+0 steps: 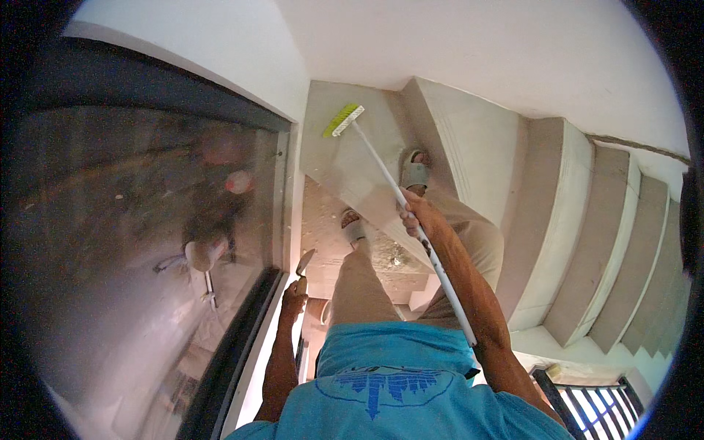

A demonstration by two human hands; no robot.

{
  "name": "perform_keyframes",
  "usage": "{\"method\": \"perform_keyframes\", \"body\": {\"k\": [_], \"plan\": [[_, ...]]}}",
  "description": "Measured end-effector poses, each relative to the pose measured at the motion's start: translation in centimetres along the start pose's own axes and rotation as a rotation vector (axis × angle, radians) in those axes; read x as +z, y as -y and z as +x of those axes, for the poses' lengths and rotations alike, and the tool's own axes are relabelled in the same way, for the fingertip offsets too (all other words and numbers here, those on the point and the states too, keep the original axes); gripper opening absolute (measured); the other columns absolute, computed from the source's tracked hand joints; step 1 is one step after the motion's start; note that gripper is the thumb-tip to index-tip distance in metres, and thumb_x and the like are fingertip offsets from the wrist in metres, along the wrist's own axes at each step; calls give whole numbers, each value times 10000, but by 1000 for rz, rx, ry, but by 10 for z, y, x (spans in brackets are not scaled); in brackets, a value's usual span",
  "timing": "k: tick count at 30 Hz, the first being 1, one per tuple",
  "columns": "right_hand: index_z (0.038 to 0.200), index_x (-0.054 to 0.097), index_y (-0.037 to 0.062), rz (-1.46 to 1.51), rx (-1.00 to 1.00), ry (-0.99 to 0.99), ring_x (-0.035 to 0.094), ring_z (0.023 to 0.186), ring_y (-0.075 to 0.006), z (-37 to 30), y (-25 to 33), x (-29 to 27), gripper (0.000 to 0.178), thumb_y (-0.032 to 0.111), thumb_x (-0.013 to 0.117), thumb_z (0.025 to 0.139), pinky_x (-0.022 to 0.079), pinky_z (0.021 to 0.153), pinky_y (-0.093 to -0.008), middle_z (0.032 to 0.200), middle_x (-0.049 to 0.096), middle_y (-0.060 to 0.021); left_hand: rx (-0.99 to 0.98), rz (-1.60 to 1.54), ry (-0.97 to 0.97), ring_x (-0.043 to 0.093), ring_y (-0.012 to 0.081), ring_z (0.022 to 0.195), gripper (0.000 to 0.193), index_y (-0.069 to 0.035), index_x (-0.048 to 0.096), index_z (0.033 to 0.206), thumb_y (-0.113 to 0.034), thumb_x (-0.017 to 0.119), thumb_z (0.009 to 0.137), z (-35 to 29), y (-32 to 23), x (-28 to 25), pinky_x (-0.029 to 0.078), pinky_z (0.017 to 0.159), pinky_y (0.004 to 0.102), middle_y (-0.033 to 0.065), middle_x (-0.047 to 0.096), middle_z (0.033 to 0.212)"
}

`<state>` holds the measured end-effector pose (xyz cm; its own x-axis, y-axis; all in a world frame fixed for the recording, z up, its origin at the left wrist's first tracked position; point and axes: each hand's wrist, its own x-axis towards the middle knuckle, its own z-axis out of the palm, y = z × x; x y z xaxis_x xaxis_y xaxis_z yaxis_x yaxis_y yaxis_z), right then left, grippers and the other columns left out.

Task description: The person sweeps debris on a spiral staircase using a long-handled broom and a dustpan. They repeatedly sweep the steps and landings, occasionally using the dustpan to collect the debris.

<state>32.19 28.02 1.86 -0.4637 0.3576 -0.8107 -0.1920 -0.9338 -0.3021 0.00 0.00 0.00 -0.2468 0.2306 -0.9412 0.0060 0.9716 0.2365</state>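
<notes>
my right hand (419, 213) is wrapped tight round a long white broom (443, 277), its green head (342, 121) out past my feet (415, 174), and my left hand (295, 299) squeezes a little trowel (305, 262) near the dark glass (139, 213). i might slip if i step on the crumbs (397, 259), or scratch the glass if the trowel swings.

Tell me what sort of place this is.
Most likely an indoor stairwell where the stairs turn: pale steps run off to the right, a white wall borders them, and a large dark-framed glass pane stands on the left.
</notes>
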Motion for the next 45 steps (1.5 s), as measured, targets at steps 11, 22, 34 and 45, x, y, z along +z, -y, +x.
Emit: {"method": "perform_keyframes", "body": {"k": [11, 22, 34, 45], "plan": [[1318, 347, 79, -448, -74, -343, 427, 397, -106, -104, -1, 7, 523, 52, 430, 802, 370, 322, -254, 578, 485, -30, 52, -194, 151, 548, 158, 591, 685, -24, 392, 1252, -47, 643, 615, 31, 40, 40, 458, 490, 297, 107, 584, 841], [1227, 419, 145, -2217, -604, -435, 582, 624, -236, -39, 112, 0, 463, 78, 524, 781, 490, 528, -336, 793, 557, -104, 65, -48, -13, 571, 168, 655, 591, -47, 448, 1210, -72, 633, 648, 19, 57, 20, 470, 479, 294, 122, 587, 882], [1256, 408, 208, -2740, -796, -394, 589, 773, -224, 16, 190, 3, 442, 105, 458, 829, 509, 642, -339, 979, 543, -85, 19, -172, -24, 563, 178, 622, 619, -15, 435, 1219, -79, 611, 629, 22, 83, 34, 469, 478, 287, 128, 588, 900], [1189, 496, 279, -2859, -999, -399, 606, 714, -172, 77, 259, 32, 404, 109, 470, 824, 512, 588, -304, 865, 560, -45, -56, -309, -63, 497, 122, 476, 606, -91, 410, 1237, -52, 603, 664, -23, 80, 57, 407, 356, 227, 54, 542, 709]]}}
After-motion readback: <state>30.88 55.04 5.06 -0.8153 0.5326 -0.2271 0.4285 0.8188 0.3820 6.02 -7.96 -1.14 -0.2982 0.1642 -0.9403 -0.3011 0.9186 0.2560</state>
